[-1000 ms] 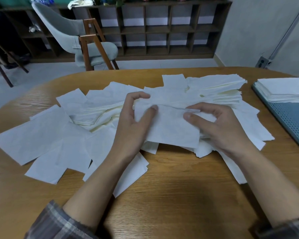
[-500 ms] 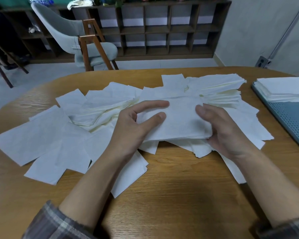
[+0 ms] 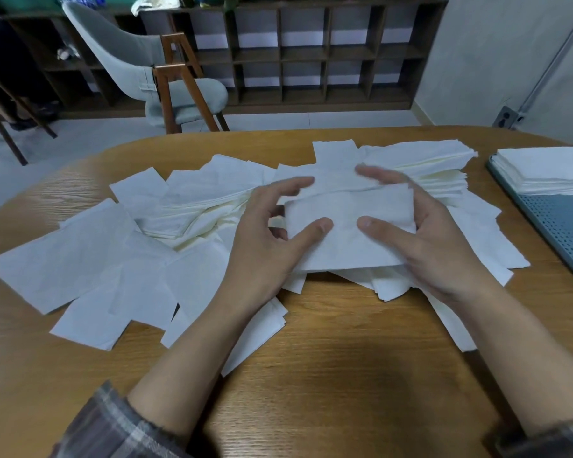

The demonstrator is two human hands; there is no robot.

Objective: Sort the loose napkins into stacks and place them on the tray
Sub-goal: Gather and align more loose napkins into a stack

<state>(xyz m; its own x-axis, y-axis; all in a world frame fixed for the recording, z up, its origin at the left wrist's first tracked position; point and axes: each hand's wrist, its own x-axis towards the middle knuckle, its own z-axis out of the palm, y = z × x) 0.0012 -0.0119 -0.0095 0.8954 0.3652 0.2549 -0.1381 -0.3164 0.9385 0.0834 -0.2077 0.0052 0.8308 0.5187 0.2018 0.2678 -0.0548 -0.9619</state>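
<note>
Several loose white napkins (image 3: 80, 259) lie scattered over the wooden table (image 3: 344, 375), with thicker heaps at the centre and back right. Between my hands is a small bundle of napkins (image 3: 348, 236), held just above the pile. My left hand (image 3: 272, 242) grips its left edge, thumb on top. My right hand (image 3: 424, 239) grips its right edge, thumb on top and fingers curled over the far corner. At the right edge sits a blue-grey perforated tray (image 3: 566, 226) with a neat stack of napkins (image 3: 546, 170) on its far end.
A grey chair with wooden legs (image 3: 166, 74) stands beyond the table's far edge. A dark cubby shelf (image 3: 311, 51) lines the back wall. Bare wood lies between the pile and me.
Both hands have closed in on the bundle from either side and squared it up. The right hand's fingers moved up over the far right corner; the bundle now looks narrower.
</note>
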